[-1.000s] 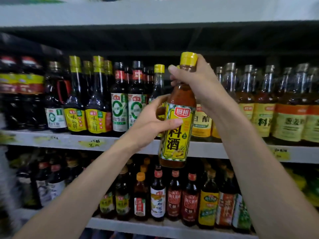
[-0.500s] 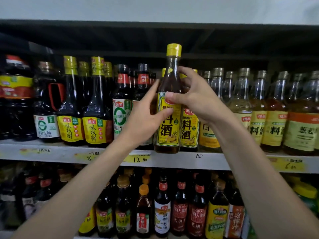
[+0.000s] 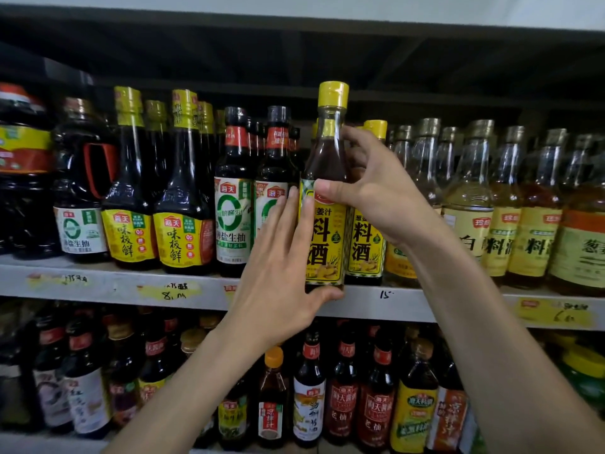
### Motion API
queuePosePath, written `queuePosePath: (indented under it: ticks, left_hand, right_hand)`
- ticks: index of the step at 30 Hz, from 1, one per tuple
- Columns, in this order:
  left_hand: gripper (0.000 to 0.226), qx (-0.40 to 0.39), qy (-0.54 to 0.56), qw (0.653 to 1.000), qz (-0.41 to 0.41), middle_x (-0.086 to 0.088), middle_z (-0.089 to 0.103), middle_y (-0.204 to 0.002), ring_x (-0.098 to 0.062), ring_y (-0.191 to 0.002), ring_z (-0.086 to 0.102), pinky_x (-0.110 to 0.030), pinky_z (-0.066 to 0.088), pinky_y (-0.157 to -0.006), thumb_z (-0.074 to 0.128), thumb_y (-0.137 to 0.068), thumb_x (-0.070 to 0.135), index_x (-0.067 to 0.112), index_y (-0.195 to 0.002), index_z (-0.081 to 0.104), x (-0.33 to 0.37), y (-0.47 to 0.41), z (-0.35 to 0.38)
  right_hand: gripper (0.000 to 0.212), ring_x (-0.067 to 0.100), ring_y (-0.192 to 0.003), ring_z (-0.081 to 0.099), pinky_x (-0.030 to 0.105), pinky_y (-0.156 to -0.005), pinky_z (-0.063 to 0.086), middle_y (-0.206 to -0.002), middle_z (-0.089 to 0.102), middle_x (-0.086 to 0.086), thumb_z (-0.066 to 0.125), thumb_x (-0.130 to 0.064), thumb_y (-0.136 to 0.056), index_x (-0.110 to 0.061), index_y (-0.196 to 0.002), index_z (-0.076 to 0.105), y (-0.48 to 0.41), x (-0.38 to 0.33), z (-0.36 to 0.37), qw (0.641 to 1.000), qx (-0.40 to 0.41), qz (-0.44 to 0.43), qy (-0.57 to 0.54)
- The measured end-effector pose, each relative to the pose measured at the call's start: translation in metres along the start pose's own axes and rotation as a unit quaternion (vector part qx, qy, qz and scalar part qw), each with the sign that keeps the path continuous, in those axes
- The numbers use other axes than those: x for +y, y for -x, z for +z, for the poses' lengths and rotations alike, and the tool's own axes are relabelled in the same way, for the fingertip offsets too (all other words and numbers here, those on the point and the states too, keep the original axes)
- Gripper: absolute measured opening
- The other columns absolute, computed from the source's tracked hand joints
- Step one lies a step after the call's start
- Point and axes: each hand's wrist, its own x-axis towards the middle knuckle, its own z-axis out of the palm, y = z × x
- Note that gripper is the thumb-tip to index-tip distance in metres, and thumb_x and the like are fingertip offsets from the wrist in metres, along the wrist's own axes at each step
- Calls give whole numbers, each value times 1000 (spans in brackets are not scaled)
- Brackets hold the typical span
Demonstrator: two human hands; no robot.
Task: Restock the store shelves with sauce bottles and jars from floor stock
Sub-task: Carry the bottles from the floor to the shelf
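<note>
A big dark jug [image 3: 23, 178] stands at the far left of the middle shelf [image 3: 114, 286]. Next to it is a dark jug with a red handle [image 3: 82, 198]. Two yellow-labelled soy sauce bottles [image 3: 129, 198] follow, then soy sauce bottles with a green ring on a white label [image 3: 233, 204].

The left hand [image 3: 278, 290] reaches up in front of these. Its fingers are straight and close together, flat against the left side of the yellow-capped cooking wine bottle [image 3: 327, 231], with the thumb tucked under the base. The bottle is upright at the shelf's front lip, between the green-ring bottles and a matching cooking wine bottle [image 3: 365, 244] just beside it. I cannot tell whether its base is on the shelf.

The right hand [image 3: 376, 198] pinches the same bottle at its shoulder, with the thumb on the front and the forefinger curled round the neck.

Further right stand pale gold-capped bottles [image 3: 468, 204] in a row. On the shelf below are more dark bottles [image 3: 343, 398] and an orange-capped bottle [image 3: 273, 388].
</note>
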Motion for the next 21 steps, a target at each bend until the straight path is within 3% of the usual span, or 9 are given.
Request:
queuePosePath:
  ticks: [3,8,13,21]
  left_hand:
    - [114,-3,0,1000,-5,-4,-10,-163,-21,-150,-9,-44,7,-119,53,-78,68,20,-153,-17,-1,5,4]
    - [113,-13,-30,999,-8,-6,-8,-163,-22,-150,-11,-42,3,-120,54,-78,65,20,-152,-20,-1,-1,9]
    - [112,-6,-47,999,-13,-8,-5,-163,-23,-150,-10,-33,-11,-120,53,-78,63,17,-152,-17,-2,-3,14]
    - [110,24,-135,990,-12,-17,8,-162,-34,-149,-7,-50,-2,-121,51,-80,68,7,-153,-5,-8,-10,24]
  right_hand:
    - [74,-4,-107,56,24,-98,46,-111,56,-21,80,-16,-78,-22,-141,41,0,1,0,1000,1,5,3]
    - [78,11,-119,56,36,-105,46,-125,59,-8,80,-12,-77,-20,-143,39,-2,9,1,1000,15,14,0]
    - [79,10,-116,58,32,-101,49,-124,59,-7,80,-12,-77,-21,-144,37,-8,14,4,1000,13,26,4]
    - [78,13,-112,59,32,-96,50,-117,58,-9,75,-9,-83,-19,-146,30,-19,7,6,997,-20,60,38]
